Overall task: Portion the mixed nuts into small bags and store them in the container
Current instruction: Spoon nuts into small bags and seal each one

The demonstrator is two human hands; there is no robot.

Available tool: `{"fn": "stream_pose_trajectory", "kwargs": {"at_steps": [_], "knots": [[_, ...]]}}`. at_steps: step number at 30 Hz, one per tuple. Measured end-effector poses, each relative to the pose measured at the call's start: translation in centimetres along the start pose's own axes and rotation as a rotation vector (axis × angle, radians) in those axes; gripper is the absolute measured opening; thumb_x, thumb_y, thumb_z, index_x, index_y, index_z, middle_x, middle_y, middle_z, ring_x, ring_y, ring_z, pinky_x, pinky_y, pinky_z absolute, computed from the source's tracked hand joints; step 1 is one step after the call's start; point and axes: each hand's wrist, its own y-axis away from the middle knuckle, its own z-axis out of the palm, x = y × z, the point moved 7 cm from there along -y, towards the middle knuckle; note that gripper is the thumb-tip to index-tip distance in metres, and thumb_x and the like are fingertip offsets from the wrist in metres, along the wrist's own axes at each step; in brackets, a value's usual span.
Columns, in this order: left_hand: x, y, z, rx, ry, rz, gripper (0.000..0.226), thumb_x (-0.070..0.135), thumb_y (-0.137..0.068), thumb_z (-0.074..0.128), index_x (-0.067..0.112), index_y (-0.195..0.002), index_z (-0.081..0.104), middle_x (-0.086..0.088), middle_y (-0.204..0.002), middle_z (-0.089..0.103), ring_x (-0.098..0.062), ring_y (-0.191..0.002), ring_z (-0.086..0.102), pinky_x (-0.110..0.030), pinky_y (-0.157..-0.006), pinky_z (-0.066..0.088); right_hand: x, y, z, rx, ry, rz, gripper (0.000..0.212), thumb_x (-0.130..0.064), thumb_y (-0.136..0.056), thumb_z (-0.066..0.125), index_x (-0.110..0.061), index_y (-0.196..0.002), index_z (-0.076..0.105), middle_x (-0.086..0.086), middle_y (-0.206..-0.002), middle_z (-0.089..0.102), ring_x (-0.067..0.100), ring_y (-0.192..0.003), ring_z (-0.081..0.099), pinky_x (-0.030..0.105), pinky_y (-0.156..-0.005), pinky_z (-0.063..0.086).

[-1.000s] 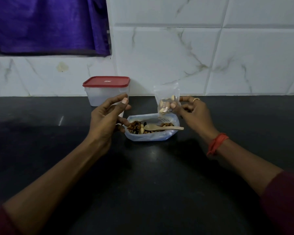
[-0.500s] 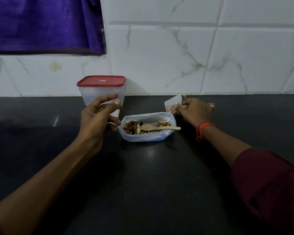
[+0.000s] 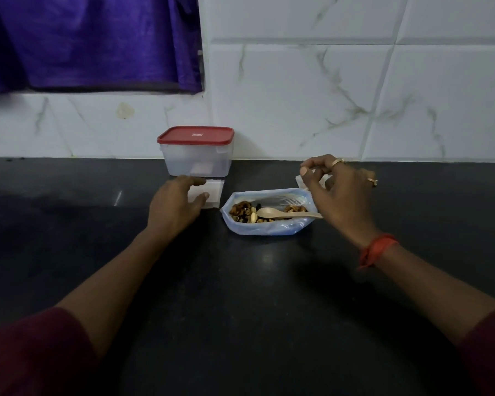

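**Both grips low beside the open nut bag**

My left grip [image 3: 173,207] lies with fingers nearly straight on the stack of small bags [image 3: 213,192], just in front of the container [image 3: 196,162]; its red lid [image 3: 195,135] is on. My right grip [image 3: 340,195] curls loosely over a filled small bag [image 3: 299,180] behind the big bag [image 3: 266,227]; the hand hides most of it, so I cannot tell whether I pinch it. The mixed nuts [image 3: 242,212] lie in the big bag on the worktop [image 3: 240,310] with a wooden spoon [image 3: 280,214], its handle reaching under my right grip; a purple cloth [image 3: 92,44] hangs behind.
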Motion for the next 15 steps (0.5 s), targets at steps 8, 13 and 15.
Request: {"fn": "stream_pose_trajectory", "kwargs": {"at_steps": [8,13,15], "knots": [[-0.9,0.2,0.5,-0.059,-0.21,0.026,0.027,0.028,-0.094,0.066,0.025,-0.12,0.071,-0.002,-0.129,0.067,-0.024,-0.114,0.062,-0.04,-0.092,0.049,-3.1,2.2,0.4,-0.063,0.038,-0.263,0.015,-0.038,-0.092,0.059,-0.032,-0.102,0.069,-0.015,-0.08,0.063,-0.012,-0.068,0.044,0.037,-0.089,0.029],[-0.8,0.4,0.0,0.013,-0.238,0.015,0.025,0.03,-0.096,0.062,0.027,-0.119,0.071,-0.003,-0.121,0.07,-0.025,-0.104,0.066,-0.033,-0.075,0.048,-3.0,2.3,0.1,-0.068,0.004,-0.24,0.013,-0.034,-0.092,0.061,-0.031,-0.101,0.07,-0.018,-0.074,0.057,-0.006,-0.062,0.048,0.036,-0.085,0.029],[-1.2,0.3,-0.3,0.065,-0.199,-0.016,0.025,0.029,-0.096,0.062,0.027,-0.119,0.07,-0.003,-0.116,0.072,-0.024,-0.099,0.068,-0.035,-0.075,0.053,-2.9,2.3,0.1,-0.076,-0.003,-0.223,0.012,-0.034,-0.092,0.061,-0.032,-0.1,0.069,-0.022,-0.071,0.054,-0.003,-0.06,0.05,0.037,-0.085,0.031]]}}
